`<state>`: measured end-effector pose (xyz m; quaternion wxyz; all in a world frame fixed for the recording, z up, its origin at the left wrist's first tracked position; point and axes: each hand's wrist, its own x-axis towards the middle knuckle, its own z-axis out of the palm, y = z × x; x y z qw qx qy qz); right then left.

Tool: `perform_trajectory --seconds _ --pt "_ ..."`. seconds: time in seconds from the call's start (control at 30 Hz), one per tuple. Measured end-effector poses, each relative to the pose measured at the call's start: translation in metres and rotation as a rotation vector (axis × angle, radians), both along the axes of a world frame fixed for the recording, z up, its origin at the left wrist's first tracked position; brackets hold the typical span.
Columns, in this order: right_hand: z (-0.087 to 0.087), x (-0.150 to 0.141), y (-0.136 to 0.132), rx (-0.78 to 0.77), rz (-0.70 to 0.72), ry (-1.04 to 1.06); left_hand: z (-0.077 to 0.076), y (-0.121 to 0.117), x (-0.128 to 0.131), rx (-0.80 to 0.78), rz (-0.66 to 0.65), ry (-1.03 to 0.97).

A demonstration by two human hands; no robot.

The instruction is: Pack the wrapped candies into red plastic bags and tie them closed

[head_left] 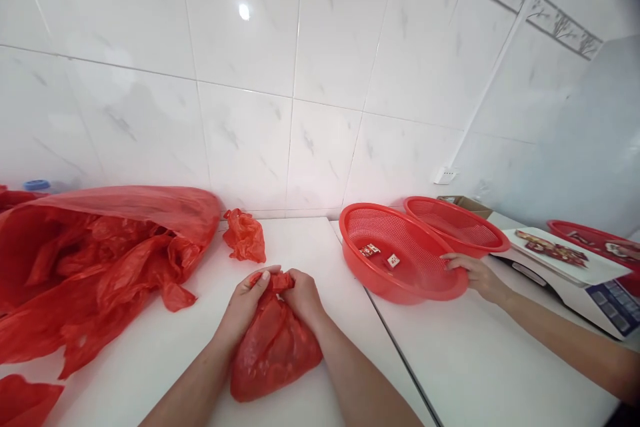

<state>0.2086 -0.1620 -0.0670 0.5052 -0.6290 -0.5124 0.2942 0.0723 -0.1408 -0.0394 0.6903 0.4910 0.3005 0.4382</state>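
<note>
A filled red plastic bag rests on the white table in front of me, its contents only dimly visible through the film. My left hand is closed on the left side of the bag's gathered neck. On the neck's other side, my right hand grips with bent fingers. The twisted top of the bag shows between both hands. Just beyond them lies a crumpled red plastic bag, touched by neither hand.
At left, a large red bag spills loose red bags. Another person's hand holds the rim of a red perforated basket with small packets inside. Behind it stands a second basket. A weighing scale carries packets at right.
</note>
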Motion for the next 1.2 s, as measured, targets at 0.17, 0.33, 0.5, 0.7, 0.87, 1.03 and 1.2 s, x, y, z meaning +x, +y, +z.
perform_trajectory --seconds 0.17,0.33,0.5,0.7,0.87,1.03,1.2 --pt "0.005 0.004 -0.003 0.082 0.011 0.013 -0.002 -0.003 0.004 0.056 -0.056 0.057" --pt "0.008 0.007 -0.005 0.113 0.12 0.224 -0.005 0.001 0.004 0.251 -0.004 0.186" --pt "0.009 0.012 -0.007 0.077 0.308 0.49 -0.007 0.003 0.002 0.377 0.049 0.341" --pt "0.0 0.025 -0.002 0.059 0.22 0.585 -0.008 0.002 -0.004 0.493 0.158 0.44" --pt "-0.002 0.041 0.006 0.127 -0.084 0.272 0.004 0.0 -0.016 0.776 0.396 0.476" --pt "0.001 0.05 0.007 0.19 -0.258 0.062 0.021 -0.023 -0.042 0.924 0.432 0.577" --pt "-0.003 0.049 0.01 0.165 -0.201 -0.008 0.028 -0.046 -0.059 1.012 0.329 0.606"
